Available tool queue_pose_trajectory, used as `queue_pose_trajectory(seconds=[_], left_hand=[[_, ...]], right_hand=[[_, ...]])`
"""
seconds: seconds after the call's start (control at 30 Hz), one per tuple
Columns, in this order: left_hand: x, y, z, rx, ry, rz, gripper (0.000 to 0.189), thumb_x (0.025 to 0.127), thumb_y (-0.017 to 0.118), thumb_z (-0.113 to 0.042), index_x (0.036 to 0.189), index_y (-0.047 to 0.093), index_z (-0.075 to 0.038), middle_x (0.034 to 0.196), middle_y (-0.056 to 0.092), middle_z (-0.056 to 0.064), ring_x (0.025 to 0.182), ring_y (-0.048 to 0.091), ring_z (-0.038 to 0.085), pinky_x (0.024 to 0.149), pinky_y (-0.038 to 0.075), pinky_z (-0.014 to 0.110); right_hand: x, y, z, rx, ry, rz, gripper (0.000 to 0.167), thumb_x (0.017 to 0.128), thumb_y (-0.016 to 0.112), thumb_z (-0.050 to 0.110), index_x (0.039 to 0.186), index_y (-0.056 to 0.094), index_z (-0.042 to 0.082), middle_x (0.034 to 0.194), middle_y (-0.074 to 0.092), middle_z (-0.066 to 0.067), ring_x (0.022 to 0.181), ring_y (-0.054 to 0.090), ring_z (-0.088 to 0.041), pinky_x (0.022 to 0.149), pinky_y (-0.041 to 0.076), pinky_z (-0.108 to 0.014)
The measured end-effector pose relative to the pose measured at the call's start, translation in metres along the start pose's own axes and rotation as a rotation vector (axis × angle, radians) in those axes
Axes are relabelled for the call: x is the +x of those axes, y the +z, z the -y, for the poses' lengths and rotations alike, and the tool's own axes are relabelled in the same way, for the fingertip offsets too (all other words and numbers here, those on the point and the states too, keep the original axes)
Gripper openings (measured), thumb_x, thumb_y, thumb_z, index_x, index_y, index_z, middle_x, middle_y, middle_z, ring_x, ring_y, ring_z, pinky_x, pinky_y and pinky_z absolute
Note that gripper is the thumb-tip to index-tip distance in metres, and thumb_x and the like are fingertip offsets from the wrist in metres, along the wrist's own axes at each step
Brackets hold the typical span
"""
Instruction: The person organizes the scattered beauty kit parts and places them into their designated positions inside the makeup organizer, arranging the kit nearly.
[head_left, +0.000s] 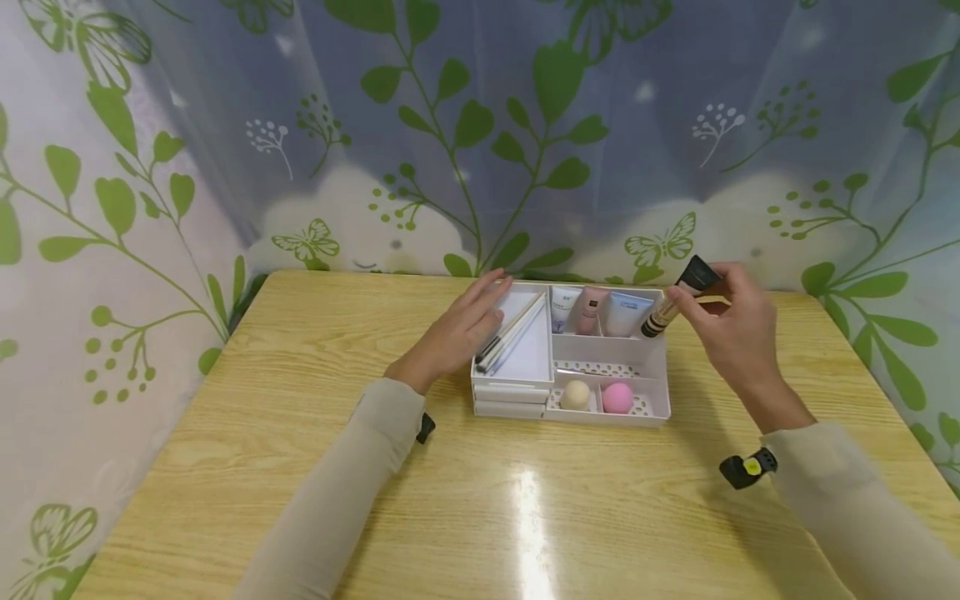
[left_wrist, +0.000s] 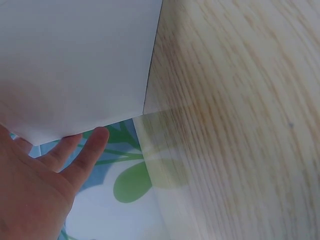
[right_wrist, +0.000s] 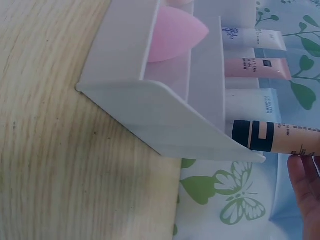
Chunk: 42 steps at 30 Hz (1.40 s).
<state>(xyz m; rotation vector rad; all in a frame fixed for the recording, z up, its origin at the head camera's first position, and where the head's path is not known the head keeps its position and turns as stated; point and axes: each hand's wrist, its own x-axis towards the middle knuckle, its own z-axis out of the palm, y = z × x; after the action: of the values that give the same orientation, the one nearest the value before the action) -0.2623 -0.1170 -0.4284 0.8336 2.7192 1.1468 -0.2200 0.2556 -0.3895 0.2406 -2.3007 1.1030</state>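
Observation:
A white desktop organizer (head_left: 532,354) stands on the table. My left hand (head_left: 457,333) rests at its left side, fingers extended along the upper edge; in the left wrist view those fingers (left_wrist: 90,157) reach the far edge of the white wall (left_wrist: 85,60). Between thumb and fingers, my right hand (head_left: 738,325) pinches a beige cosmetic tube (right_wrist: 292,139) with a black cap. The tube tilts cap-down over the organizer's back right corner, beside a pale blue tube (head_left: 627,313). A pink tube (head_left: 590,310) and a white tube (head_left: 563,308) stand in the same back row.
Several thin brushes (head_left: 513,333) lie in the organizer's left top tray. A beige sponge (head_left: 575,395) and a pink sponge (head_left: 618,398) sit in the front compartments. Behind the wooden table (head_left: 337,333) hangs a leaf-patterned curtain (head_left: 480,167).

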Motion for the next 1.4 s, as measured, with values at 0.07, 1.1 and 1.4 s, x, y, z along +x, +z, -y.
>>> queue_pose_trajectory(seconds=[0.07,1.1,1.4], left_hand=[[0.0,0.0,0.0,0.002,0.0,0.0,0.062,0.117,0.031,-0.037,0.176,0.02,-0.027,0.185,0.005,-0.009,0.171,0.01,0.026,0.137,0.016,0.059],[0.0,0.001,-0.001,-0.003,-0.004,-0.006,0.062,0.116,0.031,-0.038,0.176,0.023,-0.022,0.185,0.006,-0.009,0.172,0.009,0.024,0.138,0.015,0.057],[0.0,0.001,0.0,-0.001,-0.001,-0.006,0.062,0.117,0.032,-0.037,0.176,0.022,-0.022,0.185,0.006,-0.009,0.171,0.009,0.025,0.137,0.015,0.058]], right_hand=[[0.0,0.002,-0.002,0.004,-0.002,0.006,0.04,0.096,0.085,0.011,0.124,0.065,-0.009,0.107,0.063,0.007,0.093,0.06,0.014,0.08,0.048,0.001],[-0.004,0.023,-0.013,-0.066,-0.017,0.006,0.033,0.098,0.083,0.011,0.126,0.072,-0.004,0.121,0.074,-0.023,0.096,0.054,0.018,0.081,0.041,0.005],[-0.006,0.023,-0.011,-0.038,0.017,0.049,0.031,0.104,0.076,0.014,0.129,0.072,-0.003,0.124,0.076,-0.02,0.094,0.056,0.022,0.084,0.046,-0.001]])
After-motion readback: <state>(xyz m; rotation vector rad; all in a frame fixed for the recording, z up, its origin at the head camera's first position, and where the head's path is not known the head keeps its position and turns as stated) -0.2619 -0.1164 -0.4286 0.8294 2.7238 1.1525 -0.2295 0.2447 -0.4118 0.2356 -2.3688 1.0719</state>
